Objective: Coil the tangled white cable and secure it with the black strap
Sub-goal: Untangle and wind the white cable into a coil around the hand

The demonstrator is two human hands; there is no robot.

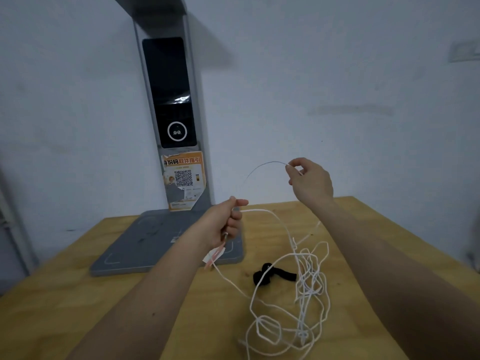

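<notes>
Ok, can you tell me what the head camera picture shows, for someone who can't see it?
Two hands hold a white cable up: the left hand grips one end, the right hand pinches it higher. Its tangle and a black strap lie on the wooden table.

Single view, head-worn wide-angle camera. Position: above the near edge of a light-brown wooden table (363,229), looking forward and down. Facing: a pale bluish-white wall (311,87) and a tall grey upright device with a black panel (168,100) at the table's far side. Range: close; both forearms enter from the bottom edge. Straight lines bow toward the edges. No second view.
</notes>
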